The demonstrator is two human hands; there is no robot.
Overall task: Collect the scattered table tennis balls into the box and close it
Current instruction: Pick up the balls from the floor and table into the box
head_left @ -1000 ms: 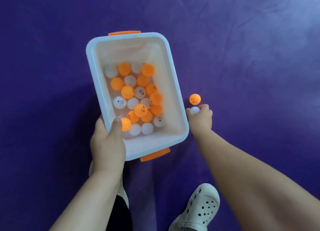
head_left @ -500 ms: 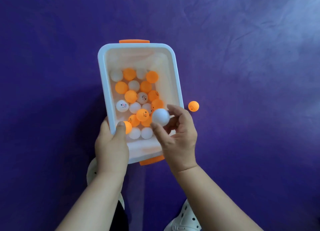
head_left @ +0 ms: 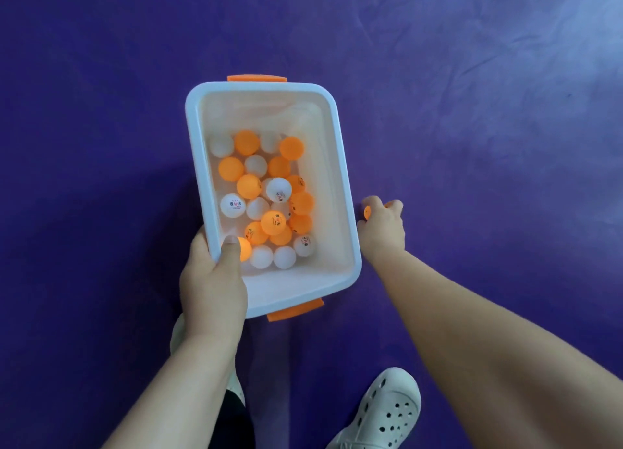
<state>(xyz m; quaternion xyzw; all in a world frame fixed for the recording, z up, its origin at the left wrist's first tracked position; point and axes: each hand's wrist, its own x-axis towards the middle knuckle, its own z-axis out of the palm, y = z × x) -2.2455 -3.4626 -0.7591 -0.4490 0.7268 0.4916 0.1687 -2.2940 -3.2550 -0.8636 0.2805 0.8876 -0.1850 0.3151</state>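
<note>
One purple mat fills the view; over it sits a white box, lid off, with an orange latch at its far end and another at the near end; whether the box rests on the mat or is lifted cannot be told; the left hand grips the box's left wall near the near corner, thumb hooked over the rim and inside; a pale clog shows at the bottom edge; the right hand is just right of the box, fingers curled down round a stray ball, orange and mostly hidden; some two dozen balls, orange and white mixed, lie heaped on the box floor.
</note>
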